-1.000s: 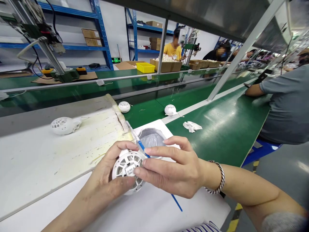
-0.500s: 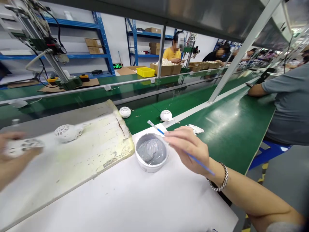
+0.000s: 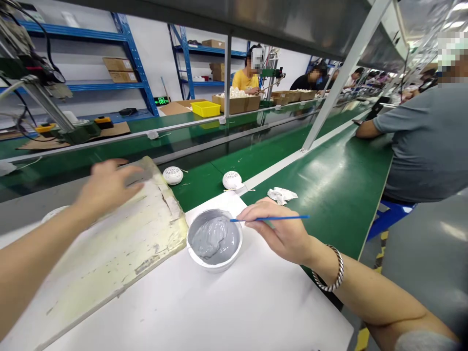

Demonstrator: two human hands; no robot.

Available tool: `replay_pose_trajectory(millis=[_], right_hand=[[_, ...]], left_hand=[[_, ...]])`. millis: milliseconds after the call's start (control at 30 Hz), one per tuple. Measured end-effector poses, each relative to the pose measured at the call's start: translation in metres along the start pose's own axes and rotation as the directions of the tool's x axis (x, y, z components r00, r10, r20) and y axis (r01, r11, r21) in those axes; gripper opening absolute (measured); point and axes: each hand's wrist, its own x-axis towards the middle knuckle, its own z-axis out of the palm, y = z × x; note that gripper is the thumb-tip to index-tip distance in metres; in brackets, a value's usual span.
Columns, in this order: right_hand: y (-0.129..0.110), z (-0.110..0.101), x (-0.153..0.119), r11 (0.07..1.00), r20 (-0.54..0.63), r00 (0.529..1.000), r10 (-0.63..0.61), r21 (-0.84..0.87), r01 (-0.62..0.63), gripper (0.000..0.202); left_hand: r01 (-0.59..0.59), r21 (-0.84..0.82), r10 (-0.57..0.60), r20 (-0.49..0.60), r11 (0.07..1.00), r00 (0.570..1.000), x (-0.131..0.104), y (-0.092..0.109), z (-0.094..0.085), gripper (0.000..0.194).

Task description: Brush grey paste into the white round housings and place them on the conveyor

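My left hand (image 3: 107,187) hovers over the worn pale board (image 3: 127,248), fingers spread, with nothing visible in it. Behind my left wrist, a white rounded shell (image 3: 54,213) shows only in part. My right hand (image 3: 280,229) pinches a thin blue-handled brush (image 3: 288,218), held nearly level. One end of the brush reaches the right rim of a white tub (image 3: 215,267); I cannot make out its bristles. Thick grey paste (image 3: 214,239) lies inside the tub. Past it, two white perforated domes (image 3: 173,175) (image 3: 232,180) rest on the green surface.
White paper (image 3: 204,312) lies under the tub. A crumpled tissue (image 3: 282,195) is beyond my right hand. A slanted metal post (image 3: 336,83) rises at the right, near a seated person in grey (image 3: 431,141). Across the line are a yellow bin (image 3: 205,108) and cardboard boxes (image 3: 241,105).
My left hand has let go of a white perforated shell and moved right and up, opening. In my right hand the brush has turned from slanted to nearly level. The view has shifted right.
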Motion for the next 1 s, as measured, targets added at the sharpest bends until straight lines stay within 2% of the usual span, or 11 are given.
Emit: replay_pose_trajectory(millis=[133,200,267,367,467,567,667,733,800,900,1000], right_hand=[[0.001,-0.002,0.006,0.975,0.13,0.974,-0.184,-0.1,0.197,0.015],[0.002,-0.003,0.008,0.957,0.19,0.954,-0.234,-0.127,0.26,0.019],[0.002,-0.003,0.01,0.944,0.256,0.934,-0.25,-0.151,0.294,0.022],[0.004,-0.001,0.011,0.944,0.288,0.928,-0.235,-0.159,0.288,0.022],[0.004,0.002,0.01,0.971,0.214,0.958,-0.191,-0.101,0.216,0.011],[0.005,0.004,0.009,0.998,0.172,0.983,-0.064,-0.017,0.068,0.004],[0.008,0.006,0.009,0.968,0.165,0.968,0.188,0.138,-0.211,0.006],[0.013,0.009,0.009,0.833,0.164,0.903,0.397,0.35,-0.429,0.01],[0.019,0.011,0.009,0.608,0.189,0.799,0.571,0.557,-0.566,0.018],[0.027,0.014,0.009,0.312,0.255,0.639,0.726,0.705,-0.636,0.028],[0.029,0.015,0.008,0.079,0.326,0.482,0.813,0.76,-0.646,0.033]], left_hand=[[-0.081,0.386,0.01,0.183,0.919,0.983,0.056,-0.012,0.06,0.022],[-0.067,0.49,-0.032,0.191,0.869,0.981,0.078,-0.02,0.079,0.022],[-0.035,0.543,-0.067,0.166,0.839,0.984,0.09,-0.027,0.089,0.024],[0.006,0.533,-0.076,0.109,0.846,0.991,0.093,-0.032,0.092,0.023],[0.029,0.417,-0.043,0.025,0.909,0.999,0.083,-0.025,0.086,0.026],[0.064,0.179,-0.046,-0.106,0.982,0.993,0.063,-0.007,0.071,0.047],[0.082,-0.189,-0.111,-0.149,0.979,0.983,0.036,0.014,0.051,0.069],[0.085,-0.411,-0.156,-0.142,0.908,0.977,0.015,0.024,0.038,0.062],[0.072,-0.551,-0.19,-0.159,0.831,0.969,-0.007,0.03,0.03,0.045],[-0.001,-0.714,-0.216,-0.212,0.7,0.953,-0.04,0.028,0.025,0.031],[-0.085,-0.763,-0.178,-0.255,0.641,0.95,-0.068,0.02,0.03,0.043]])
